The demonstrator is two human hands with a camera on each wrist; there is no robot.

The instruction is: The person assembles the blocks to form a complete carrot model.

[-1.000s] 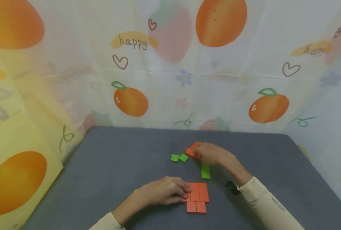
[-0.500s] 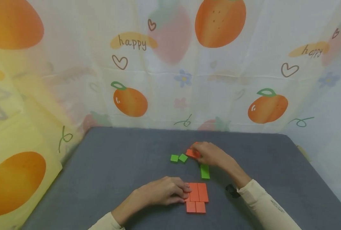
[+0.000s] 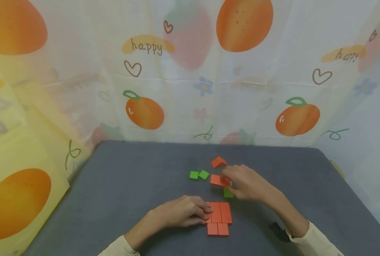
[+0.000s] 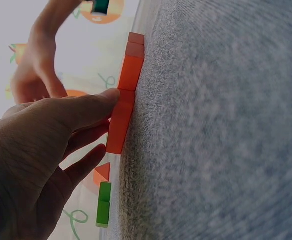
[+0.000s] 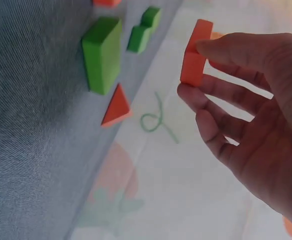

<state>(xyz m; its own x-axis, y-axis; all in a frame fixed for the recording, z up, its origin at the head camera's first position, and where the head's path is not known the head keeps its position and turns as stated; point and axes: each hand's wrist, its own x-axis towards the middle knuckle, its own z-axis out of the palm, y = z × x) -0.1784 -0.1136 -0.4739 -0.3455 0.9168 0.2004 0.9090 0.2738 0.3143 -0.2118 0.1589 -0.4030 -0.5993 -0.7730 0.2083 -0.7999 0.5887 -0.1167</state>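
A fruit-printed curtain [image 3: 190, 81] hangs down to the far edge of the grey table [image 3: 113, 185], whose side edges slant outward towards the person. Everything sits around the middle; wide stretches of grey cloth separate the blocks from both side edges, and less separates them from the far one.

The person's left hand [image 3: 183, 211] holds the left edge of the red blocks [image 3: 221, 212], thumb and bent fingertips touching it: three long ones abreast, two short ones against their near ends. The right hand [image 3: 249, 183] pinches a red piece [image 3: 216, 180] between thumb and fingers, lifted above the cloth; one block or two, I can't tell. Just behind it, partly hidden, is a green block [image 3: 228, 193]. Farther back lies a triangular orange block [image 3: 218, 162], and to its left two small green cubes [image 3: 194, 175] sit almost touching.
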